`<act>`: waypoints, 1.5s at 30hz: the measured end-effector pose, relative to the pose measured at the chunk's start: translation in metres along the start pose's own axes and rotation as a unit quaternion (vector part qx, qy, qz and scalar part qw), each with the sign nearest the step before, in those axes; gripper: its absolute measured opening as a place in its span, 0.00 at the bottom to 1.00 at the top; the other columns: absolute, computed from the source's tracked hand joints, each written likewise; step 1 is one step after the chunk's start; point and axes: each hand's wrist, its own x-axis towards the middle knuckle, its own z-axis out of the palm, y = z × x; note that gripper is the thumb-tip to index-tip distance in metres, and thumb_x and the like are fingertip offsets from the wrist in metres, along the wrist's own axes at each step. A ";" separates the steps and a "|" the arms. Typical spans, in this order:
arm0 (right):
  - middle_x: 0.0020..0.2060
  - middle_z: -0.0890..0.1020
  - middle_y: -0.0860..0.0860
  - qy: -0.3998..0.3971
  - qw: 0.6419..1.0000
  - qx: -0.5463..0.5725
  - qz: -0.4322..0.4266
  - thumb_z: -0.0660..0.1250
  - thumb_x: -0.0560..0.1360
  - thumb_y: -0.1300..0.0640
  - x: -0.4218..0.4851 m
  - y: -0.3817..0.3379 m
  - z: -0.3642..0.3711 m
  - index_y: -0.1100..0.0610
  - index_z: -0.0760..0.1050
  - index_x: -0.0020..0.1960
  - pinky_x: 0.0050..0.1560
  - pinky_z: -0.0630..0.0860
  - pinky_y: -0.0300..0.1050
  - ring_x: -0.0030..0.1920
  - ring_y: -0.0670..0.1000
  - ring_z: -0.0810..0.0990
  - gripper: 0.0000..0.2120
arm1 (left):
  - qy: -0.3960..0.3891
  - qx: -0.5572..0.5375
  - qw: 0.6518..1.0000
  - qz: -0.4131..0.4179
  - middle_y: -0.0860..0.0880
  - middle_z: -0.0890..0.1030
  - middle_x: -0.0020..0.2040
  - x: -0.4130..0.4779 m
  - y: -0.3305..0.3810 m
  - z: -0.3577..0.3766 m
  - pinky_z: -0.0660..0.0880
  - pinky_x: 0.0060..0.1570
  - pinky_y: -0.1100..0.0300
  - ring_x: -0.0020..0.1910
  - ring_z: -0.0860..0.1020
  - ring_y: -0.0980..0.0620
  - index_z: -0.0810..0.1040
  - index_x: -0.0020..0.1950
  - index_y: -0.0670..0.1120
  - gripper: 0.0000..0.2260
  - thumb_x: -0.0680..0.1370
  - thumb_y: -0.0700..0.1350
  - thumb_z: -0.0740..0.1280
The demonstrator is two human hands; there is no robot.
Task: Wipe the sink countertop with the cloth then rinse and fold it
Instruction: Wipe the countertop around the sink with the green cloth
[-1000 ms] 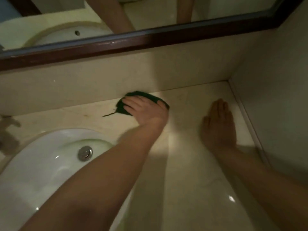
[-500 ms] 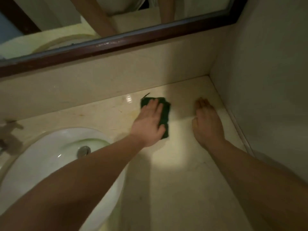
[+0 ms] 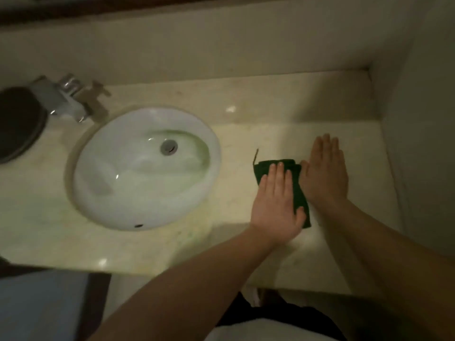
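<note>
A dark green cloth (image 3: 300,193) lies flat on the cream marble countertop (image 3: 270,119), to the right of the white oval sink (image 3: 118,183). My left hand (image 3: 275,205) presses down on the cloth with straight fingers and covers most of it. My right hand (image 3: 325,173) lies flat on the bare countertop just right of the cloth, fingers straight, its thumb edge close to the cloth.
A chrome faucet (image 3: 71,97) stands behind the sink at the left, next to a dark round object (image 3: 17,124). A wall (image 3: 423,119) closes the counter on the right, and a backsplash runs along the back. The counter's front edge is just below my forearms.
My left hand has slid the cloth from the back of the counter toward the front. My view has tilted down and left, and the whole sink and faucet now show.
</note>
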 end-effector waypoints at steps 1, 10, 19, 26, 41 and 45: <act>0.78 0.49 0.60 -0.001 1.000 -0.003 -0.011 0.48 0.80 0.50 -0.013 -0.006 0.003 0.64 0.45 0.78 0.77 0.48 0.53 0.78 0.58 0.47 0.31 | 0.003 -0.005 1.000 -0.005 0.36 0.50 0.78 -0.014 -0.004 0.003 0.46 0.76 0.45 0.78 0.45 0.40 0.51 0.78 0.37 0.37 0.75 0.57 0.55; 0.78 0.46 0.59 -0.043 0.990 0.014 -0.136 0.47 0.81 0.50 -0.105 -0.105 0.034 0.63 0.43 0.78 0.77 0.44 0.51 0.78 0.57 0.44 0.31 | 0.029 -0.021 0.993 -0.110 0.39 0.49 0.79 -0.133 -0.070 0.019 0.48 0.76 0.45 0.78 0.45 0.42 0.51 0.78 0.39 0.37 0.75 0.56 0.57; 0.78 0.54 0.59 -0.015 0.982 0.021 -0.187 0.49 0.78 0.50 -0.155 -0.152 0.054 0.64 0.50 0.78 0.77 0.49 0.51 0.78 0.56 0.51 0.32 | 0.061 -0.003 0.972 -0.228 0.38 0.52 0.78 -0.242 -0.179 0.015 0.49 0.76 0.46 0.78 0.49 0.41 0.51 0.78 0.37 0.36 0.76 0.56 0.54; 0.77 0.56 0.62 0.053 0.992 0.030 -0.106 0.49 0.78 0.53 -0.137 -0.111 0.039 0.66 0.52 0.77 0.77 0.52 0.53 0.77 0.59 0.53 0.30 | 0.060 -0.034 0.977 -0.200 0.37 0.50 0.79 -0.210 -0.148 0.011 0.47 0.76 0.44 0.78 0.47 0.40 0.50 0.78 0.37 0.37 0.75 0.57 0.52; 0.76 0.58 0.62 0.047 0.995 0.007 -0.088 0.50 0.76 0.55 -0.132 -0.092 0.049 0.67 0.52 0.76 0.75 0.53 0.55 0.76 0.60 0.56 0.31 | 0.017 -0.004 0.998 -0.064 0.38 0.49 0.79 -0.134 -0.129 0.003 0.47 0.76 0.47 0.78 0.47 0.41 0.48 0.78 0.38 0.36 0.76 0.57 0.50; 0.76 0.57 0.62 0.043 0.995 0.023 -0.087 0.50 0.77 0.53 -0.128 -0.098 0.041 0.66 0.52 0.76 0.76 0.54 0.55 0.77 0.60 0.54 0.32 | -0.001 0.022 0.996 -0.087 0.40 0.45 0.79 -0.223 -0.159 0.011 0.49 0.76 0.44 0.78 0.43 0.43 0.45 0.78 0.39 0.35 0.77 0.56 0.50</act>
